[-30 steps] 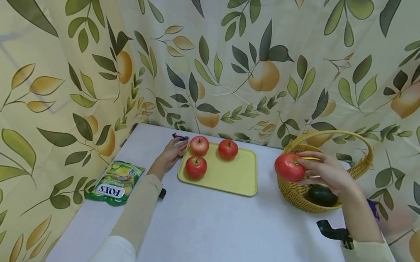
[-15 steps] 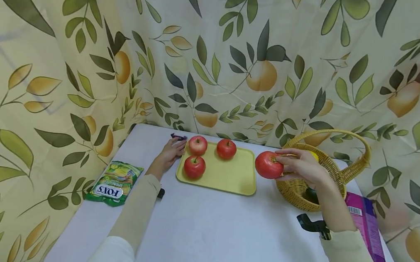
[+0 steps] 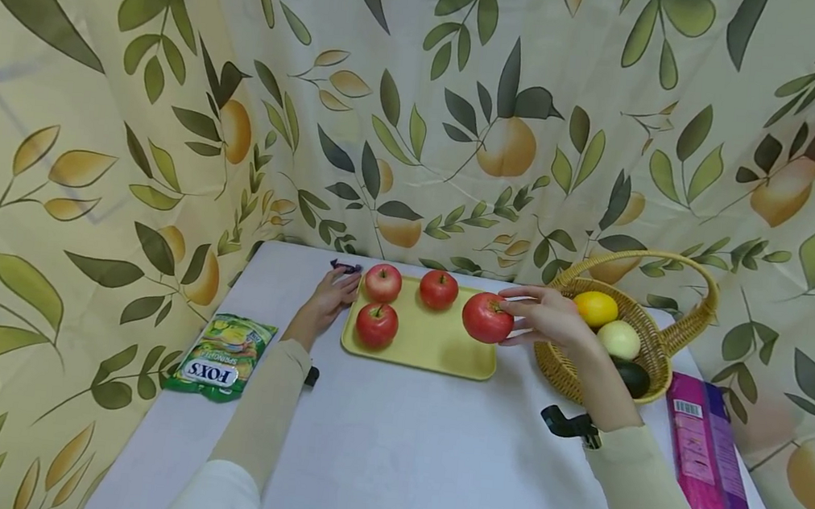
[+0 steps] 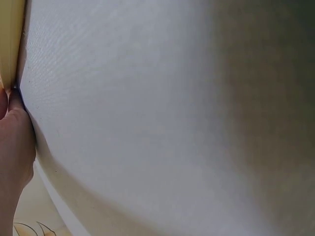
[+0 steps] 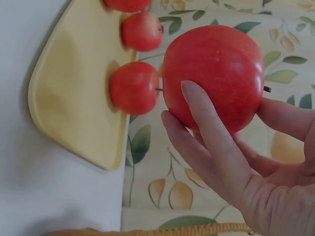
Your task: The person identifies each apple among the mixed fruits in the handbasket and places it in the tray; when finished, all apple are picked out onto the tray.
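My right hand holds a red apple by its fingers and thumb, above the right end of the yellow tray. The right wrist view shows the fingers curved round this apple, its stem pointing right. On the tray's left half sit two apples at the back, a pinkish one and a red one, with a third apple in front. My left hand rests at the tray's left edge, fingers reaching forward along it. In the left wrist view that hand is only partly visible.
A wicker basket with a tall handle stands right of the tray, holding a lemon, a pale round item and a dark green item. A pink-purple packet lies far right; a green FOX'S bag lies left.
My right hand has carried the apple left, from over the basket to over the tray's right end. The basket's contents and the pink-purple packet now show more fully. My left hand stays put.
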The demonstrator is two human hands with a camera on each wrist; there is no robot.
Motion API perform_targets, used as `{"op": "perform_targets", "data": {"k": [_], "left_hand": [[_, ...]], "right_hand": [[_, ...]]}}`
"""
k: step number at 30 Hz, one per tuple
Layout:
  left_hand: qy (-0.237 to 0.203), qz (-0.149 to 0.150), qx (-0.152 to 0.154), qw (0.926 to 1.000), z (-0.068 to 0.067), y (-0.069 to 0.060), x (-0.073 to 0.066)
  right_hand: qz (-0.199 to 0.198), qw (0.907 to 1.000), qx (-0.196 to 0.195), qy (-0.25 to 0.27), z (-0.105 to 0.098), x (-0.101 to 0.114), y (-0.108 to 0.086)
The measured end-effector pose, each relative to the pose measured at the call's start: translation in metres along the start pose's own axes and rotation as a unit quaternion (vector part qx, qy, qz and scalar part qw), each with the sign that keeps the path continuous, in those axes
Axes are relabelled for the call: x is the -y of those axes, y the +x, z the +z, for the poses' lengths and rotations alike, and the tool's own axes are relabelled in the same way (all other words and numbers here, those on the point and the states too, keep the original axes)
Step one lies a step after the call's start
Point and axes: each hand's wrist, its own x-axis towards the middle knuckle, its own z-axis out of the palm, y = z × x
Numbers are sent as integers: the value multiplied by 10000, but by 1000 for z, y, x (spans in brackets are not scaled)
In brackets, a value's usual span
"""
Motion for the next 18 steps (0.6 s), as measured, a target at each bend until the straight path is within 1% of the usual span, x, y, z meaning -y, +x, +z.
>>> {"op": "perform_targets", "data": {"k": [8,13,16,18], "left_hand": [[3,-4,9,10000,0,1,-1],[10,-36,-17,10000,0,0,0],[-41,0,-60,10000,-1,2,3],[7,67,-85,9999,-1,2,4]], "right_hand": [[113,9998,84,127,15,0,14],[195,9994,58,268,24,0,23],[233,9991,96,350,30,0,29],[284,9985,105,452,33,-2,33]]}}
